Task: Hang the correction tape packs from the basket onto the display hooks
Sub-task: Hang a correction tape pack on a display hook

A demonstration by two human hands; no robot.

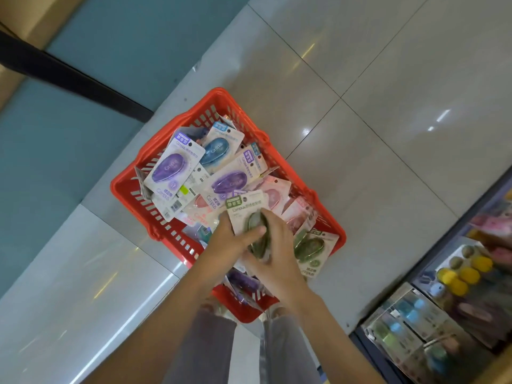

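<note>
A red plastic basket (133, 187) stands on the tiled floor, piled with several correction tape packs: purple (173, 164), blue (219, 146), pink (273, 191) and green (310, 249). Over the basket's near half, my left hand (227, 242) and my right hand (277, 249) both grip one green correction tape pack (248, 207). Its card top points away from me. The thumbs and fingers cover the pack's green dispenser. No display hooks are plainly visible.
A display shelf (443, 309) at the lower right holds blue, yellow and pink stationery items. My grey trouser legs (210, 347) stand just behind the basket. A teal wall with a black bar (72, 76) lies to the left.
</note>
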